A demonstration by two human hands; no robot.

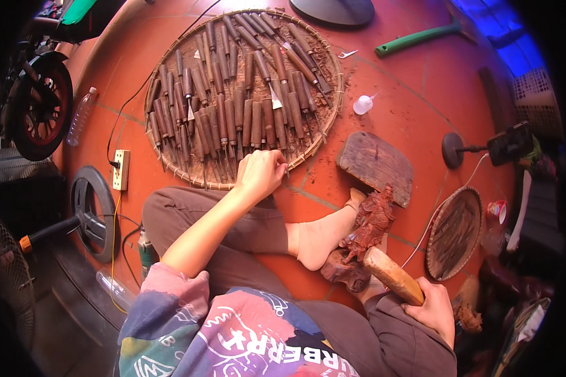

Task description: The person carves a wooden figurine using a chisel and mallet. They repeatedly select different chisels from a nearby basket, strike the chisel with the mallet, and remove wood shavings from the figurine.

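My left hand (261, 171) is over the near rim of a round woven tray (341, 81). Its fingers are curled closed, and whatever they may hold is hidden. Rows of wood-handled carving chisels (239, 107) fill the tray, many with their blades toward me. In my right hand (435, 309) is a wooden mallet (393, 274), its pale head pointing up and left above my knee. A carved reddish wooden figure (372, 220) leans between my feet, its lower end on a dark wood lump (346, 269).
A dark wooden board (376, 166) lies beyond the figure. Near it stands a small white squeeze bottle (362, 105). To the right are a smaller basket (456, 232) and a phone on a stand (509, 143). A power strip (121, 169) and cables lie left.
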